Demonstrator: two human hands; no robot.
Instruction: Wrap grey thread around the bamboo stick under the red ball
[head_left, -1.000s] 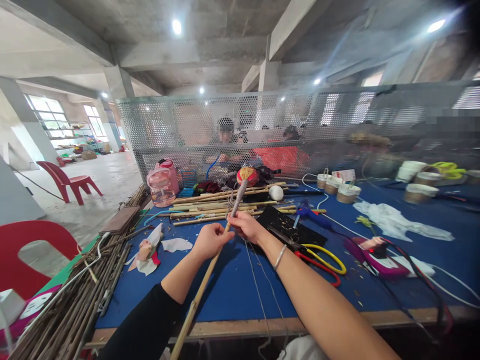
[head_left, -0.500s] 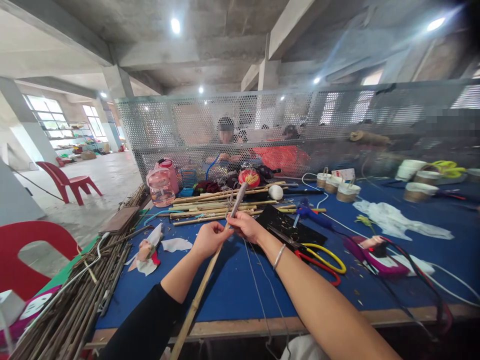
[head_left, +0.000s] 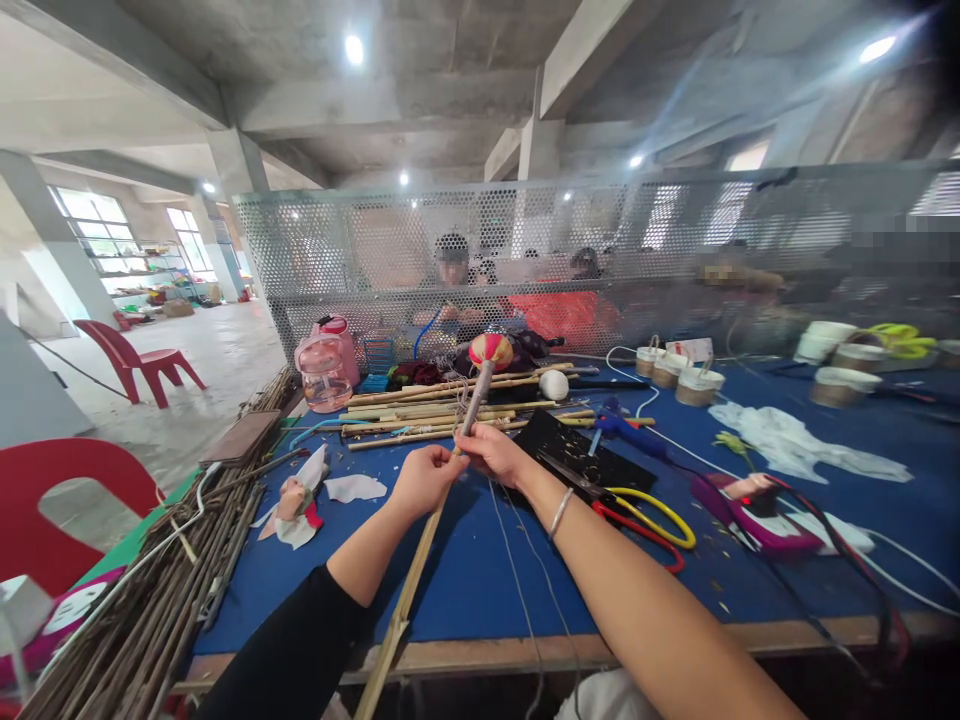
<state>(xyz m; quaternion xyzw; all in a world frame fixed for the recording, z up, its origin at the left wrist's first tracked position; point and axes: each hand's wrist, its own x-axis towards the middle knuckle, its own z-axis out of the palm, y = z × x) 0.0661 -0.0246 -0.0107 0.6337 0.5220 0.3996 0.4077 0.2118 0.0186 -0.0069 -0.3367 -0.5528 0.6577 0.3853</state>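
Observation:
My left hand [head_left: 429, 482] pinches a bamboo stick [head_left: 409, 590] that slants from below the table edge up toward the back. Just above it, my right hand [head_left: 491, 452] grips the same stick where a grey wrapping [head_left: 475, 400] covers its upper part. A red and yellow ball [head_left: 491, 350] shows at the stick's far end. Thin grey strings [head_left: 517, 570] hang from beneath my right hand over the table edge. Fingertips of both hands nearly touch, and what lies between them is partly hidden.
Scissors [head_left: 652, 520] and a blue glue gun [head_left: 622, 424] lie right, by a black sheet [head_left: 559, 440]. Bamboo sticks [head_left: 420, 410] and a white ball [head_left: 553, 385] lie behind. Dark twigs [head_left: 161, 570] line the left. A perforated metal screen [head_left: 360, 250] closes the back, people beyond.
The stick has turned in my hands: the ball now shows red and yellow panels instead of a yellowish tuft, and the lower end sits slightly further right. Both hands stay in place.

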